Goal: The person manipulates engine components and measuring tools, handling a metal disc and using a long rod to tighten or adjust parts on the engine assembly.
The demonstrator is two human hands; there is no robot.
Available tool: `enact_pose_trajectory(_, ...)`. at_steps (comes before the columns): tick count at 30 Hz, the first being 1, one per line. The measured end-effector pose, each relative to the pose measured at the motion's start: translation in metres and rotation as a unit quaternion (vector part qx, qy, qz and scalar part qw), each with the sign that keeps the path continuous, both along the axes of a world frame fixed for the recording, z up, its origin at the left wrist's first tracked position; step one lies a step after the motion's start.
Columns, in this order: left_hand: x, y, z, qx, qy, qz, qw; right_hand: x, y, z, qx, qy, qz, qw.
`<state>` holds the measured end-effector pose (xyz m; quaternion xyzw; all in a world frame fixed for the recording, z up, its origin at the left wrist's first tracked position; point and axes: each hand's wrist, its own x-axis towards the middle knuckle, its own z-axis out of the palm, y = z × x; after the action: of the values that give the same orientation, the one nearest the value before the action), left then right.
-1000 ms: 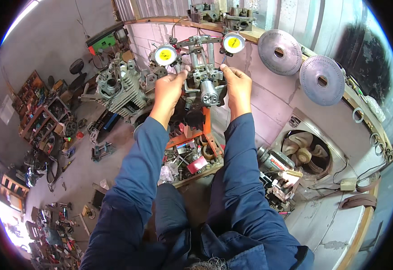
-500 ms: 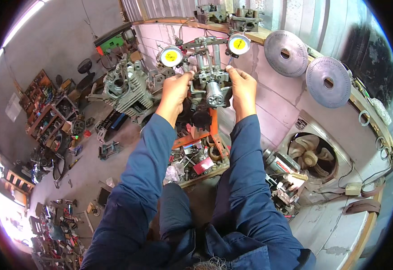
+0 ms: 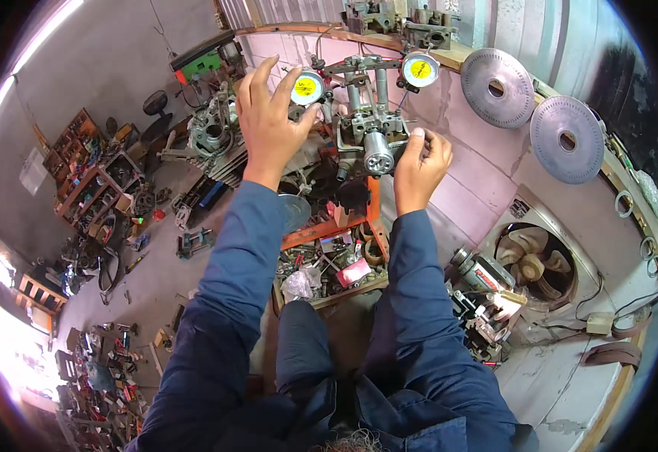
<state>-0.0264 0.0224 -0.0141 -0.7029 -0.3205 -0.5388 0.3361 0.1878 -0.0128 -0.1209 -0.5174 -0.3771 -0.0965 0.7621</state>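
Note:
A metal fixture [image 3: 360,126] with upright posts and linkages stands in front of me. A shiny cylinder [image 3: 378,153] juts toward me from its front. Two round dial gauges with yellow centres flank its top, a left gauge [image 3: 306,88] and a right gauge [image 3: 420,71]. My left hand [image 3: 272,128] is raised beside the left gauge, open, fingers spread, overlapping its edge in view; whether it touches is unclear. My right hand [image 3: 424,167] is closed, thumb and fingers curled, just right of the fixture. Anything inside that grip is hidden.
An orange stand [image 3: 325,231] and a parts tray [image 3: 330,298] sit below the fixture. Left of it is a finned engine cylinder [image 3: 214,139]. Two perforated discs, one nearer [image 3: 566,167], and a fan [image 3: 531,265] line the right. Loose parts [image 3: 99,377] litter the lower left.
My left hand has left the fixture's side, rising left toward the gauge with its fingers spreading. My right hand has come away from the fixture's right side, slightly lower, fingers curled. The view has shifted slightly.

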Motion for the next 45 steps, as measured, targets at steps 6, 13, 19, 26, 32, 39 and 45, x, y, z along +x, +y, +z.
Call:
enact_pose_trajectory(6,-0.007,0.004,0.004,-0.020,0.036,-0.004,0.999,0.000,0.006,-0.008,0.011,0.005,0.029,0.999)
enact_pose_trajectory(13,-0.013,0.010,0.002,-0.020,0.021,-0.019,0.999,-0.003,0.003,-0.005,0.011,0.022,0.045,0.999)
enact_pose_trajectory(19,-0.013,0.012,0.000,-0.018,0.002,-0.036,0.999,-0.008,0.000,-0.003,0.026,-0.009,0.006,1.000)
enact_pose_trajectory(26,-0.011,0.008,0.002,-0.031,-0.011,-0.042,0.999,-0.016,-0.022,0.004,0.074,-0.104,-0.007,0.992)
enact_pose_trajectory(32,-0.011,0.011,0.002,-0.013,0.006,-0.038,0.999,-0.037,-0.038,0.004,0.040,-0.167,0.025,0.985)
enact_pose_trajectory(39,-0.012,0.006,-0.002,-0.037,-0.026,-0.045,0.998,-0.048,-0.043,0.005,0.027,-0.198,-0.001,0.980)
enact_pose_trajectory(45,-0.020,-0.020,-0.023,-0.020,-0.104,-0.068,0.992,-0.045,-0.040,-0.001,-0.009,-0.175,-0.003,0.985)
